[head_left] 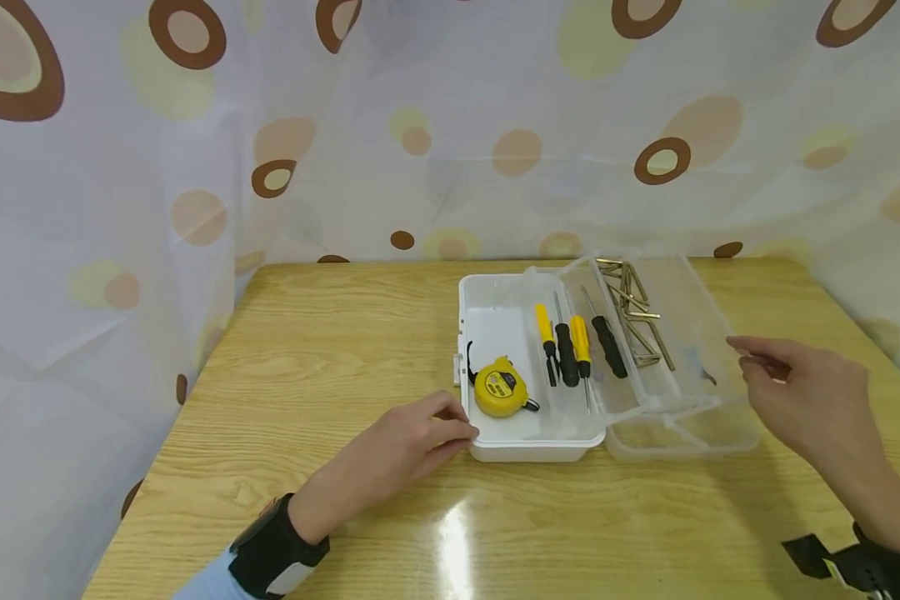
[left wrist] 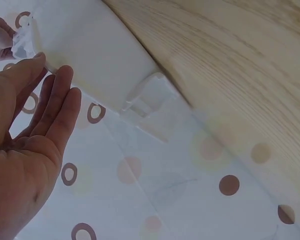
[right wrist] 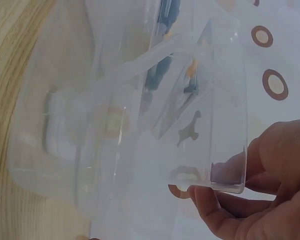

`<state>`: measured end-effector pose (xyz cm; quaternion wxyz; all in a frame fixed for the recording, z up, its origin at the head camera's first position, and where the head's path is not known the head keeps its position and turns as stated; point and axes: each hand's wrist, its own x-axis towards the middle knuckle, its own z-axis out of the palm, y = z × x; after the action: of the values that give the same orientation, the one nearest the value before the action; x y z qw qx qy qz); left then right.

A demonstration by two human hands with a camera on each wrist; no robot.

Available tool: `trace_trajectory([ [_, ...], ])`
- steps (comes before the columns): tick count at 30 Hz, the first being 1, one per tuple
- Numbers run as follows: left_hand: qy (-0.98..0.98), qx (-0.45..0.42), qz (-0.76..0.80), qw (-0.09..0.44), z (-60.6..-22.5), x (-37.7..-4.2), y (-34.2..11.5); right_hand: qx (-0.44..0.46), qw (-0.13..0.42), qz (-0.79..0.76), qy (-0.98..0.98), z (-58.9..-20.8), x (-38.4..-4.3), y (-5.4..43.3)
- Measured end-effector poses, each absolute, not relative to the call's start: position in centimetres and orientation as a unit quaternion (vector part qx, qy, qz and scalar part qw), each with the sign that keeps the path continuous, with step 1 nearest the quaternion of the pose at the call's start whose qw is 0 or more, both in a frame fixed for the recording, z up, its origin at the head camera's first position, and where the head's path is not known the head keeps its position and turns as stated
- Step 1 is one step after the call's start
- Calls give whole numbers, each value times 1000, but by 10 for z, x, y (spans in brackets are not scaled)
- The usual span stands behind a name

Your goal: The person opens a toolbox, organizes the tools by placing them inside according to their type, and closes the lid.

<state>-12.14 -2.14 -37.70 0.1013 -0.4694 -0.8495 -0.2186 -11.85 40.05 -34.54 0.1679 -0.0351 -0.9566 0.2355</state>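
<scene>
A white plastic box [head_left: 495, 300] stands on the table with its clear lid [head_left: 712, 437] folded out to the right. My left hand [head_left: 401, 437] pinches the box's rim at the front left corner, thumb on one side and fingers on the other. My right hand [head_left: 813, 400] pinches the outer edge of a clear divided tray [head_left: 686, 292], tilted over the box's right side and the lid. Inside the box are a yellow tape measure [head_left: 500, 387] and several screwdrivers, one black-handled [head_left: 566, 357], one yellow-handled [head_left: 581, 337]. Brass-coloured hex keys [head_left: 633, 312] show within the tray's outline.
The wooden table [head_left: 330, 333] bears the box right of its middle. A patterned cloth [head_left: 465, 125] hangs behind and at both sides. White latches [head_left: 459, 367] stick out from the box's left wall. Black straps with devices [head_left: 277, 546] sit on both wrists.
</scene>
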Motion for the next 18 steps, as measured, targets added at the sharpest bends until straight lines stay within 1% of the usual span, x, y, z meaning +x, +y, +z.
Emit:
trace_trajectory([
  [5,-852,-465,-217,101,-377,-121,-21,-38,164,232,-958,-342,-119,396],
  [10,-851,-467,-217,104,-378,-120,-20,-28,177,241,-954,-337,-116,389],
  [15,-850,-468,-216,110,-378,-120,-19,-9,188,248,-950,-331,-112,376],
  [18,-848,-472,-210,118,-377,-120,-18,13,184,246,-951,-327,-111,369],
])
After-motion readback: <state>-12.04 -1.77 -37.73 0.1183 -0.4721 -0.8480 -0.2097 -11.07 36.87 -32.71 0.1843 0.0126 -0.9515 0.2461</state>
